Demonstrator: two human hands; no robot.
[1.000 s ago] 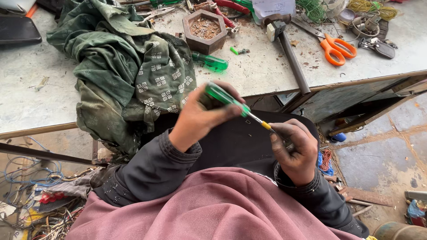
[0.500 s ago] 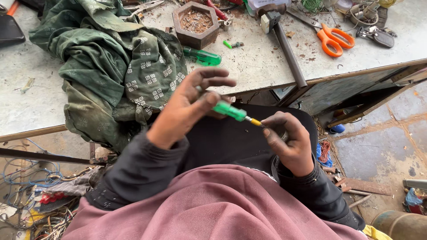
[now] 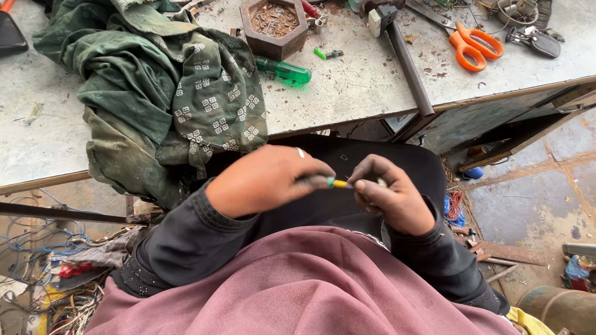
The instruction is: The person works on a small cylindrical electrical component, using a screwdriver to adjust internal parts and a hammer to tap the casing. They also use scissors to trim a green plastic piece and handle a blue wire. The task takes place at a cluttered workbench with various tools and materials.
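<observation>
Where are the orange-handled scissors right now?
In the head view, the orange-handled scissors lie at the upper right on the grey workbench, just right of the hammer and left of a bunch of keys.

Screwdriver (image 3: 338,183) handle hidden inside the left hand (image 3: 264,180); only a green and yellow stub shows. Its tip, and whatever the right hand (image 3: 392,197) pinches, are concealed by fingers.

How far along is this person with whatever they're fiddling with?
Nothing looks finished. The left hand grips a small screwdriver, its tip meeting something tiny pinched in the right hand, too hidden to identify. A green screwdriver and orange scissors lie unused on the bench.
</observation>
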